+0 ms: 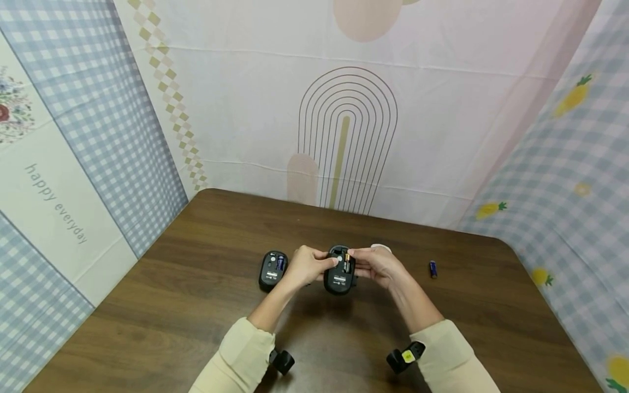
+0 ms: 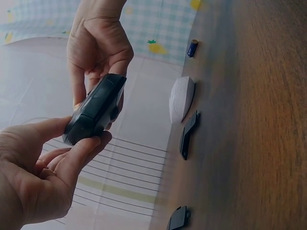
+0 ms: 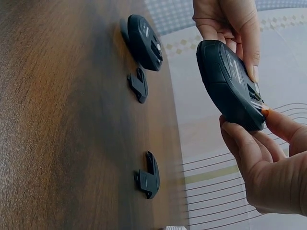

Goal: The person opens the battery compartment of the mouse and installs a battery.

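Above the table, both hands hold a black computer mouse [image 1: 339, 279], underside up with its battery compartment uncovered. A battery with an orange end [image 1: 347, 256] lies in that compartment. My left hand [image 1: 306, 266] grips the mouse's left side, thumb on the underside. My right hand [image 1: 384, 267] grips its right side, thumb at the orange end of the battery, as the right wrist view shows too. Beside the left hand, a second black mouse [image 1: 271, 277] lies upside down on the table with a blue battery [image 1: 280, 263] in its open compartment.
A loose blue battery [image 1: 433, 269] lies at the right on the wooden table [image 1: 196, 305]. Behind the right hand is a white ribbed object [image 2: 182, 99]. Two black battery covers, one nearer the second mouse [image 3: 139, 86] and another cover [image 3: 149, 178] farther along, rest on the table.
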`<state>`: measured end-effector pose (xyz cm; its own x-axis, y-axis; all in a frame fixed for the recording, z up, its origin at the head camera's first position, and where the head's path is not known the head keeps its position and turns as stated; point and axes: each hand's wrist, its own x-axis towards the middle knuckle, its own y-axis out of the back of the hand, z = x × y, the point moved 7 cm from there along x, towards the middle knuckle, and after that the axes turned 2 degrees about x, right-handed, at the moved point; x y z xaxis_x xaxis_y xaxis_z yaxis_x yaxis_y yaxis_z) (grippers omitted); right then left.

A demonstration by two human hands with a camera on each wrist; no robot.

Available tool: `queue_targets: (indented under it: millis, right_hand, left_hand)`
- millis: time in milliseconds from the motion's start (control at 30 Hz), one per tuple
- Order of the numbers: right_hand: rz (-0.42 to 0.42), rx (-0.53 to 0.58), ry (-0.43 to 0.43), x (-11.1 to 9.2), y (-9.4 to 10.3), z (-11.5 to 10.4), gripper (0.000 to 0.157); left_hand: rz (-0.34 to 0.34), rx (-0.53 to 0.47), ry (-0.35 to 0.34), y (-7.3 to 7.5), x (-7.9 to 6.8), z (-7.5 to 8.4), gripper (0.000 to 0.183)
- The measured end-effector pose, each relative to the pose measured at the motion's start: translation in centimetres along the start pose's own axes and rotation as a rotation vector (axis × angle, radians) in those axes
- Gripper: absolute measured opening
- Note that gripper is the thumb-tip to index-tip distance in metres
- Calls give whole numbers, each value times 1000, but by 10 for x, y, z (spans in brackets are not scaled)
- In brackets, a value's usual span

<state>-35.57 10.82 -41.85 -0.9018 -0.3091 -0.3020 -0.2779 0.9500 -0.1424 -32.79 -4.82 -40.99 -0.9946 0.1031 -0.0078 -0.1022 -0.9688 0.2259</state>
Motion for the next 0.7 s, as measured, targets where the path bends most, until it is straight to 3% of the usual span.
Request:
queue_targets:
  millis: [300,700]
  right_hand:
    - [42,-49,30,-1,0,-4,26]
    - [229,-421,194,-12,-7,-18,29]
  left_hand:
    - [-15,-14,18,0,0,0,33]
    - [-26,-24,44,2,1,2,33]
